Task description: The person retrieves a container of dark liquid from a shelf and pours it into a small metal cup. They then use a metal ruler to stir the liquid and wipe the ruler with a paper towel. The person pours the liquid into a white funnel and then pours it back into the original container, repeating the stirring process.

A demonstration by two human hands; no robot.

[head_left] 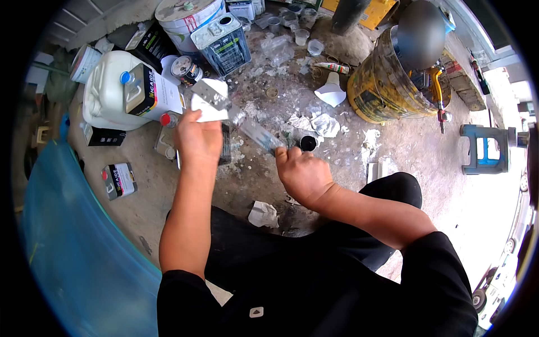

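My left hand (199, 137) is closed on a piece of white paper (209, 112), at the left of centre. A flat grey strip (261, 135) with smears on it comes out of my closed right hand (303, 174) and slants up to the left. Its speckled far end appears to lie over the white paper; I cannot tell for certain that it is one piece. Just beyond my right hand, on the floor, a small cup with dark contents (307, 143) stands beside crumpled white paper (324, 125). A metal can (167, 140) is partly hidden behind my left hand.
A white jug (104, 90), a rectangular can (224, 48) and a large white bucket (185, 25) crowd the back left. At the right are a stained yellow bucket (368, 84) with a spray gun (437, 84) and a blue stool (485, 149). Blue sheeting (73, 224) covers the left.
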